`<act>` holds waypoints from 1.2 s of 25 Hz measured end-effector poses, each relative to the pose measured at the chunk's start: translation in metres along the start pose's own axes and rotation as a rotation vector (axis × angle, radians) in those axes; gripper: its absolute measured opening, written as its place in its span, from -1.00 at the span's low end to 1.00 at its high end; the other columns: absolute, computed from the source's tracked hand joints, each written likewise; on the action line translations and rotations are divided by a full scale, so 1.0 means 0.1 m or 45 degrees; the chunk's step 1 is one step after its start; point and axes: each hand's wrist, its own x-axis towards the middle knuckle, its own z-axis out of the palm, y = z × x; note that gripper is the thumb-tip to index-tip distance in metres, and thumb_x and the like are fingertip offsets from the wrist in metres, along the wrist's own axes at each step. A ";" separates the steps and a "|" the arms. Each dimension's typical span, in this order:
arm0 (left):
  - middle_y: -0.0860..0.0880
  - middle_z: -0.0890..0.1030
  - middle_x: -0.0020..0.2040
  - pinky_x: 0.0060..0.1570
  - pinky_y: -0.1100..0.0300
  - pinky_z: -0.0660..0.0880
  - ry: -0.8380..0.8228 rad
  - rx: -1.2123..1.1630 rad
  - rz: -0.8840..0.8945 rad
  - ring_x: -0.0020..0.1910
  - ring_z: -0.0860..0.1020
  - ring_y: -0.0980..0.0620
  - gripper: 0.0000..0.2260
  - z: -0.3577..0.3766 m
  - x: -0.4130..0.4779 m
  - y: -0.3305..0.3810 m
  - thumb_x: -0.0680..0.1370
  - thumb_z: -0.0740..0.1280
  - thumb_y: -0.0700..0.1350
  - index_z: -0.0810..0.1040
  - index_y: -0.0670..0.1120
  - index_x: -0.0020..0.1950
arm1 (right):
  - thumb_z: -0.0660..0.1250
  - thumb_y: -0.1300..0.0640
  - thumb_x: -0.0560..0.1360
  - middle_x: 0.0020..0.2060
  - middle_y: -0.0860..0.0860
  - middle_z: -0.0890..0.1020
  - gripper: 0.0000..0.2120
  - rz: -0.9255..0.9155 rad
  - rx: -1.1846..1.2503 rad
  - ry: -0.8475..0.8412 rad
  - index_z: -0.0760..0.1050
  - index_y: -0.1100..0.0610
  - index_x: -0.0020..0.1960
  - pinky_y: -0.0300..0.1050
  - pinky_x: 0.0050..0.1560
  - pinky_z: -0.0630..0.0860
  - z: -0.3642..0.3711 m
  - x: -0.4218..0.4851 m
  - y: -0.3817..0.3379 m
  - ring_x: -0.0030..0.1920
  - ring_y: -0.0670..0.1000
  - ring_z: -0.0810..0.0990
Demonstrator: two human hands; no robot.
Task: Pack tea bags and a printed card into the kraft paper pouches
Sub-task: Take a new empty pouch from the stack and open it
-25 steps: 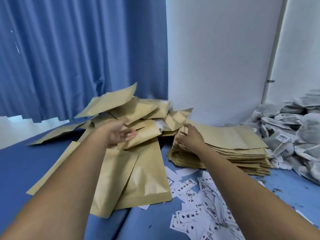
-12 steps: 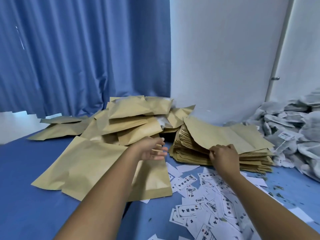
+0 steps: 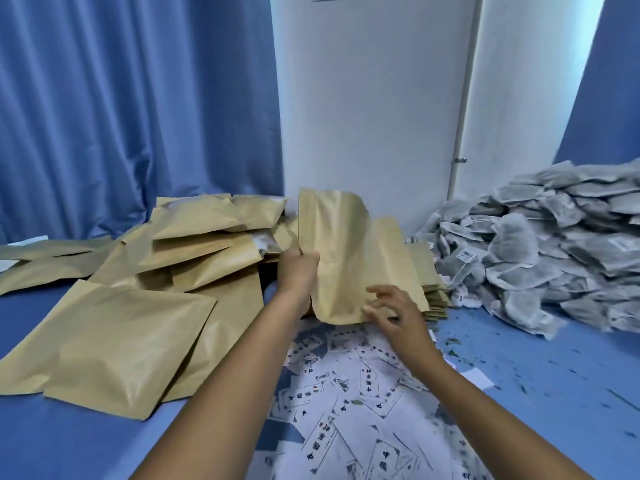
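Note:
An empty kraft pouch (image 3: 349, 258) stands upright above the table, a little blurred. My left hand (image 3: 299, 271) grips its left edge. My right hand (image 3: 394, 311) is at its lower right corner with fingers spread and loosely bent; whether they touch the paper is unclear. Behind the pouch lies the flat stack of empty pouches (image 3: 429, 282), mostly hidden. Printed cards (image 3: 349, 403) are scattered under my forearms. A big heap of tea bags (image 3: 540, 251) fills the right side.
Filled kraft pouches (image 3: 131, 344) lie in a loose pile on the left of the blue table (image 3: 554, 393). Blue curtains hang behind, with a white wall between them. Tea crumbs dot the table near the tea bags.
My right hand lifted one pouch off the stack. My left hand came over from the filled pile and took its left edge. The pouch now stands upright between my hands.

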 end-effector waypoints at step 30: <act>0.07 0.38 0.13 0.12 0.36 0.39 -0.861 0.625 0.132 0.14 0.43 0.15 -0.53 1.57 -1.15 -1.37 0.37 0.50 0.09 0.52 0.04 0.24 | 0.10 0.19 0.63 -0.28 0.19 0.63 -0.72 1.038 0.977 -0.066 0.49 0.35 -0.06 -0.20 -0.32 0.57 -1.19 -0.60 0.86 -0.30 0.04 0.64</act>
